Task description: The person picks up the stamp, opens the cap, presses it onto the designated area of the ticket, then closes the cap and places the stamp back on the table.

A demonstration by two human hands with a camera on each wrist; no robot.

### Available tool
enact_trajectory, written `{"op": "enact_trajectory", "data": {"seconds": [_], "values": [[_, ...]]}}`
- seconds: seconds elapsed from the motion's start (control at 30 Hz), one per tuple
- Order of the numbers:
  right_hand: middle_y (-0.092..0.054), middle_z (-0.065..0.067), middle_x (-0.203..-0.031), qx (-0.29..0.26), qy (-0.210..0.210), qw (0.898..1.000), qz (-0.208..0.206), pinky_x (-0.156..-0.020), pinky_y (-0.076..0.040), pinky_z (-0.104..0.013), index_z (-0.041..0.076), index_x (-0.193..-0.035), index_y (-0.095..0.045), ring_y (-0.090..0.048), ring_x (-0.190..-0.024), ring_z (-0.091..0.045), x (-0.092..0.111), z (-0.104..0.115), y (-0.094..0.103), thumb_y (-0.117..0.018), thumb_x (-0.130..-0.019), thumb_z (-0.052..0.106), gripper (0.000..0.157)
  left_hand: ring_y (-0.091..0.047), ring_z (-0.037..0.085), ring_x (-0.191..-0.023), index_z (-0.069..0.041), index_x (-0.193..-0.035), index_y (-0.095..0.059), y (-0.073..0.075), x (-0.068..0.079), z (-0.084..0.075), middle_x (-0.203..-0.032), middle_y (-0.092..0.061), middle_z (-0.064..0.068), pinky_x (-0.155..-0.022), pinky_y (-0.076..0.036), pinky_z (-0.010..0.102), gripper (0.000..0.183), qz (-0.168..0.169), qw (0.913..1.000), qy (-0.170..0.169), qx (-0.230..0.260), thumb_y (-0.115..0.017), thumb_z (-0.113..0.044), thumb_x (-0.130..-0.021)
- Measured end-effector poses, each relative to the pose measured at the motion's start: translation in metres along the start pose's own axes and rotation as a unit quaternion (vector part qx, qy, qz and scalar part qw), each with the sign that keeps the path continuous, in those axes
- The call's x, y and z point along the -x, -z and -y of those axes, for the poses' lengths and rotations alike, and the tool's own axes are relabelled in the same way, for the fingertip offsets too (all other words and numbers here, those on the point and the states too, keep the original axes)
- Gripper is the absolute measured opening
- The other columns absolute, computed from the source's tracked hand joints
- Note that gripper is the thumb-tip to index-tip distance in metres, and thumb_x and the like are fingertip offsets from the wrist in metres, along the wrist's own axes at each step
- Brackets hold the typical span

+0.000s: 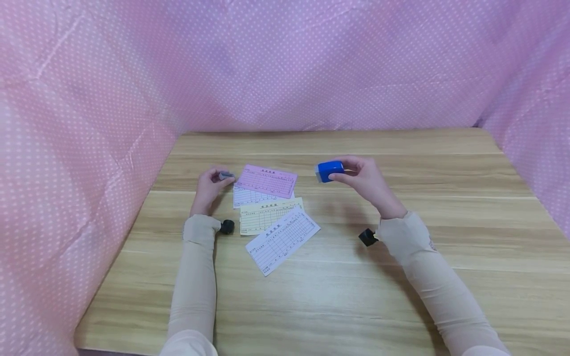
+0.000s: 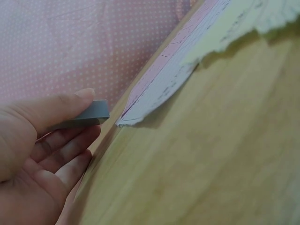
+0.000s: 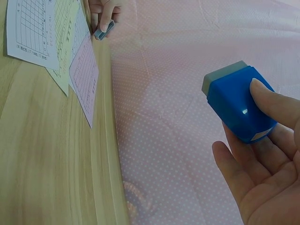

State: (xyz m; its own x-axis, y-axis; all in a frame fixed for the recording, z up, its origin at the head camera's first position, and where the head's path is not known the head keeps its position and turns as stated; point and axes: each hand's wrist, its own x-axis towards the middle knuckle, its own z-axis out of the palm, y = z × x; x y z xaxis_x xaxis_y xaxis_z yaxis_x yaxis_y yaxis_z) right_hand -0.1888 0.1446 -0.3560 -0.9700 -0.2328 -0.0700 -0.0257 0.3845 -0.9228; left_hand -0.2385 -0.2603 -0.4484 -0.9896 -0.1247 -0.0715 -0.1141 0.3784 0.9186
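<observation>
My right hand holds a blue stamp between thumb and fingers, raised above the table to the right of the paper slips. In the right wrist view the stamp's grey end points away from the palm. My left hand pinches a small grey cap just left of the slips; its hollow side shows in the right wrist view. A pink slip lies on a white slip, with a yellow slip below and another white slip slanted nearest me.
The slips lie left of centre on a wood-grain table. Pink dotted cloth hangs behind the table and along its sides. A black wrist camera sits at the left cuff, and another black camera at the right.
</observation>
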Motion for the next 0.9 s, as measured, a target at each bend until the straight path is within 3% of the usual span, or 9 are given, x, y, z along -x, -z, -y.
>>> {"op": "enact_trajectory", "data": {"seconds": [0.3,0.47,0.9], "values": [[-0.065,-0.017,-0.125,0.004,0.023,1.000,-0.004,-0.096,-0.052,-0.039,0.005,-0.128,-0.061,-0.066,-0.110,-0.031,-0.0031,-0.0021,-0.0016,-0.072,-0.088,0.017,0.043,-0.056,0.025,-0.114,0.000,-0.119,-0.060,-0.0002,-0.0009,0.0015,-0.123,-0.060,0.018,-0.105,-0.044,0.039,0.033,0.005,0.9981,-0.018,-0.058,-0.069,-0.009,-0.089],[-0.065,-0.017,-0.125,0.002,0.019,1.000,-0.002,-0.097,-0.052,-0.041,0.006,-0.128,-0.061,-0.066,-0.111,-0.031,-0.0029,-0.0021,-0.0019,-0.072,-0.088,0.018,0.044,-0.055,0.027,-0.117,-0.002,-0.120,-0.060,0.0002,0.0000,0.0013,-0.124,-0.060,0.017,-0.106,-0.043,0.040,0.033,0.006,0.9983,-0.010,-0.057,-0.069,-0.011,-0.089],[-0.064,-0.017,-0.126,-0.004,0.015,1.000,0.001,-0.099,-0.050,-0.043,0.006,-0.129,-0.060,-0.065,-0.112,-0.032,-0.0021,-0.0012,-0.0027,-0.072,-0.088,0.018,0.044,-0.056,0.028,-0.113,0.000,-0.118,-0.061,0.0012,0.0005,0.0056,-0.123,-0.061,0.020,-0.103,-0.045,0.041,0.033,-0.004,0.9956,-0.026,-0.090,-0.070,-0.013,-0.089]]}}
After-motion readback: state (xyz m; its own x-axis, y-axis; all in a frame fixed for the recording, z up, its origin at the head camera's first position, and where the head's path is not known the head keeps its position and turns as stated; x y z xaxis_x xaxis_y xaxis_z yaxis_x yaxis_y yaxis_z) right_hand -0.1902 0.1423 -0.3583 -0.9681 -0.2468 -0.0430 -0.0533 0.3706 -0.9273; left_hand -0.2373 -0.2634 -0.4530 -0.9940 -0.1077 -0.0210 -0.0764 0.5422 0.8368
